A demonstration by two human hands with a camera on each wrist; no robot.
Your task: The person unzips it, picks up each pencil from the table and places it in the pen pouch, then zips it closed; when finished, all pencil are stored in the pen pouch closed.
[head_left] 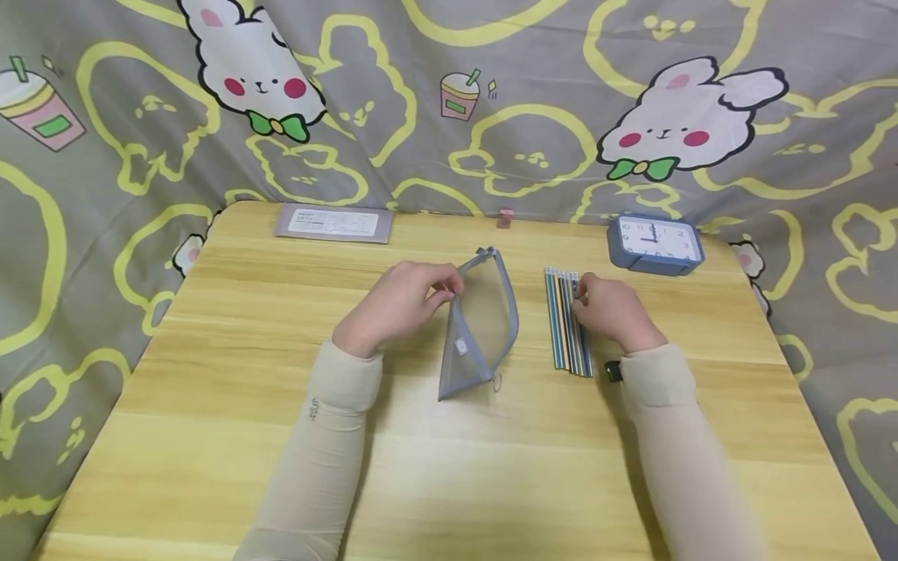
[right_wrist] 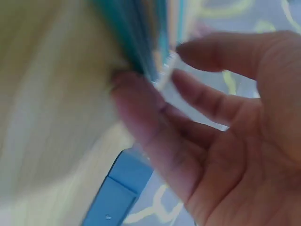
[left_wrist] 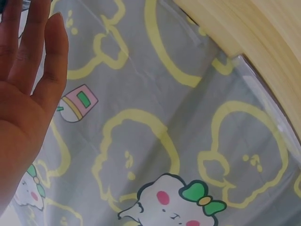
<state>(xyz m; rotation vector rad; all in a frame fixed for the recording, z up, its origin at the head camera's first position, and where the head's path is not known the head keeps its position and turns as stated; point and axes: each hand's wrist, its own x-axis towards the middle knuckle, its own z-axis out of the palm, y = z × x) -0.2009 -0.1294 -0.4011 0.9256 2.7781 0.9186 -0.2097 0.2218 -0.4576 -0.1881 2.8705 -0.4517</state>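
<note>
In the head view, my left hand [head_left: 400, 300] pinches the near-left edge of a grey mesh zipper pouch [head_left: 466, 362] between thumb and fingers. The pouch stands with its mouth spread wide and a small ring at its lower corner. To its right, a row of pencils [head_left: 563, 327] lies side by side, several of them teal, dark and orange. My right hand [head_left: 609, 312] has its fingertips at the far right end of the row, pinching a pencil there. The right wrist view shows the thumb and fingers close about the pencil ends [right_wrist: 157, 66], somewhat blurred.
A blue clock [head_left: 659, 243] stands at the back right of the wooden table [head_left: 491, 483]. A flat grey box with a white label [head_left: 333, 223] lies at the back left. Behind hangs a patterned curtain [head_left: 393, 101]. A small black object [head_left: 613, 371] shows by the right wrist.
</note>
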